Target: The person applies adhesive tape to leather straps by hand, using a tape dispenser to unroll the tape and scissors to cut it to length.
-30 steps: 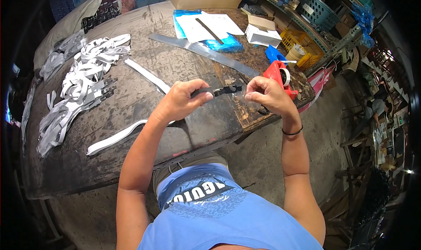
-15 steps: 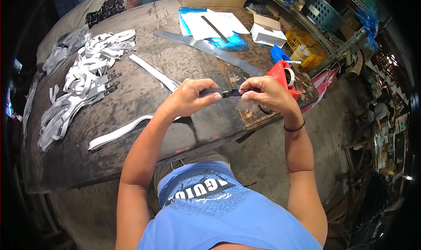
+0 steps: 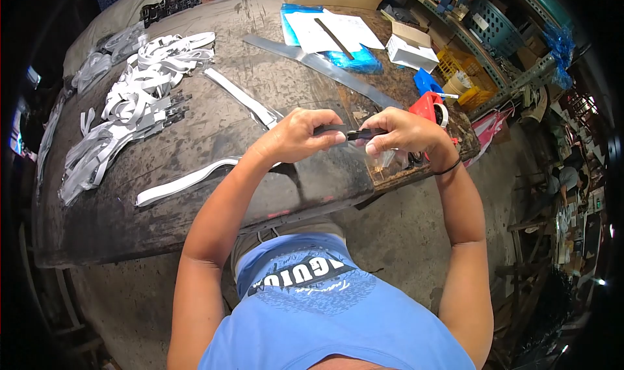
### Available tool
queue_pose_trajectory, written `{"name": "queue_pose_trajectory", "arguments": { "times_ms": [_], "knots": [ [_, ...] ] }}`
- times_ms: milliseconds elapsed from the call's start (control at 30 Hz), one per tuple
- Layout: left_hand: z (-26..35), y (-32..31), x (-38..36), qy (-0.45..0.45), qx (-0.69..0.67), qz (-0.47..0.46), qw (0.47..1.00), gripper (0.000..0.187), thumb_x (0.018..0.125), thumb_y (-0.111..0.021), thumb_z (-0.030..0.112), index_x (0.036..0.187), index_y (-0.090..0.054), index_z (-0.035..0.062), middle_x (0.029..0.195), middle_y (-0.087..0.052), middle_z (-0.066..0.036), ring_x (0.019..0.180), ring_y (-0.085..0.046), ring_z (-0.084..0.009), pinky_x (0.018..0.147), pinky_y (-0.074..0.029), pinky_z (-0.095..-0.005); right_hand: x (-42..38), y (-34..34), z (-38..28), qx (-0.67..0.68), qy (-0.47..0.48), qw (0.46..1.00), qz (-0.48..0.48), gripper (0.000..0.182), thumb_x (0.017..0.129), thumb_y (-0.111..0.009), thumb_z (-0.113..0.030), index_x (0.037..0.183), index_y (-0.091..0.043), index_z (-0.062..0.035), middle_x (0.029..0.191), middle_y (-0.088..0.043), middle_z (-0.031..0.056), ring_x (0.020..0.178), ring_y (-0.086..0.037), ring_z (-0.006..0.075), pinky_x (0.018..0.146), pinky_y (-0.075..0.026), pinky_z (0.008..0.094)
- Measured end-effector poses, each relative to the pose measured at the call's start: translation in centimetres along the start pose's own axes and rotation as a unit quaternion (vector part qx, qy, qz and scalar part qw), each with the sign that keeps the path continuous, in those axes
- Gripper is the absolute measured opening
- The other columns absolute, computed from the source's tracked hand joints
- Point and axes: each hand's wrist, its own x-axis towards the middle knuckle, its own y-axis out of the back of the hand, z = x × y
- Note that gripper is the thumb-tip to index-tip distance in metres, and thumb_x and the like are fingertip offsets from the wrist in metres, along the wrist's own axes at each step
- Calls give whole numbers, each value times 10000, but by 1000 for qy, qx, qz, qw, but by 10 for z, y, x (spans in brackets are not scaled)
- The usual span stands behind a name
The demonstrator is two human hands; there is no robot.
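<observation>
Both of my hands are raised over the table's front edge, fingertips close together. My left hand [image 3: 307,135] pinches a flat dark grey piece [image 3: 338,136] between thumb and fingers. Pointing towards it, a small black clip-like piece [image 3: 364,134] is gripped by my right hand [image 3: 402,135]; the two pieces meet or overlap between the hands, and I cannot tell whether they are joined. Clear plastic [image 3: 389,157] shows just beneath my right hand. One white strap [image 3: 237,90] lies behind my left hand, and another white strap [image 3: 182,187] curves towards my left wrist.
A heap of white straps [image 3: 133,103] with dark ends covers the table's left side. Behind my hands lie a long translucent strip [image 3: 318,66], papers [image 3: 318,29] and blue plastic [image 3: 357,60]. A white box [image 3: 411,53] and a red tape dispenser [image 3: 426,105] stand at the right.
My hands have come closer together, and the flat grey piece now shows face-on at my left fingertips. The view has shifted, so the table's things appear farther right and slightly higher.
</observation>
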Motion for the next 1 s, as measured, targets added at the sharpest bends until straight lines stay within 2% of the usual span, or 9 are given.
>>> {"name": "queue_pose_trajectory", "arguments": {
  "times_ms": [33, 100, 433, 500, 533, 600, 633, 733, 1000],
  "knots": [
    [0, -1, 0, 0, 0, 0, 1000, 286, 885, -687, 292, 1010, -650, 37, 689, -626, -19, 653, -573, -96, 590, -451, -283, 1, 0, -1, 0, 0, 1000, 0, 365, 793, -694, -263, 1026, -658, 16, 798, -647, 42, 639, -590, 124, 523, -475, 257],
    [-1, -4, 1, -9, -5, 4, 1000, 270, 862, -697, 260, 988, -644, 27, 699, -640, -99, 645, -601, -164, 617, -478, -327, 4, 1, -3, 9, -34, 999, -20, 341, 788, -763, -225, 1028, -654, -10, 755, -630, -15, 537, -570, 53, 415, -422, 204],
    [1, -4, -2, -15, 3, -9, 1000, 261, 872, -687, 260, 986, -642, 29, 693, -640, -82, 643, -604, -153, 614, -482, -320, 11, -3, 2, 27, -30, 998, -48, 437, 754, -793, -253, 1073, -625, -7, 804, -634, 19, 543, -579, 78, 407, -444, 216],
    [0, -4, -2, -3, -14, -3, 1000, 254, 878, -682, 264, 976, -646, 32, 689, -643, -66, 646, -600, -132, 612, -482, -312, 12, -6, 11, 104, 87, 991, -12, 433, 800, -754, -248, 1125, -579, -21, 855, -628, 27, 573, -570, 59, 409, -431, 196],
    [-3, -4, -2, -4, -14, -1, 1000, 254, 878, -682, 264, 976, -646, 32, 689, -643, -66, 646, -600, -132, 612, -482, -312, 8, -3, 11, 102, 87, 991, -13, 433, 800, -754, -248, 1125, -579, -21, 855, -628, 27, 573, -570, 59, 409, -431, 196],
    [-8, -3, -1, 8, -46, -14, 999, 287, 893, -677, 283, 1033, -647, 34, 712, -635, -21, 683, -593, -97, 602, -462, -273, -1, 0, 1, 131, -3, 991, 16, 366, 863, -691, -224, 1140, -543, -37, 884, -613, 34, 584, -548, 36, 407, -409, 183],
    [-9, -3, -1, 7, -46, -13, 999, 287, 893, -677, 283, 1033, -647, 34, 712, -635, -21, 683, -593, -97, 602, -462, -273, 0, -3, 6, 102, 37, 993, 37, 258, 933, -594, -239, 1095, -536, -47, 836, -575, 15, 539, -502, 22, 384, -361, 179],
    [-8, -2, -1, 8, -40, -9, 999, 296, 895, -675, 301, 1029, -648, 38, 723, -633, -12, 674, -585, -92, 590, -455, -261, -2, -3, 4, 107, 15, 991, 75, 258, 966, -529, -294, 1047, -532, -50, 782, -527, -6, 538, -481, 16, 366, -326, 185],
    [-4, -2, -1, 19, -73, -14, 997, 276, 906, -648, 286, 1039, -641, 44, 717, -627, -8, 629, -558, -70, 540, -432, -239, 16, -4, 20, 11, 110, 991, 76, 139, 941, -489, -222, 969, -512, -88, 769, -504, -23, 576, -470, 29, 464, -309, 181]
  ]
}}
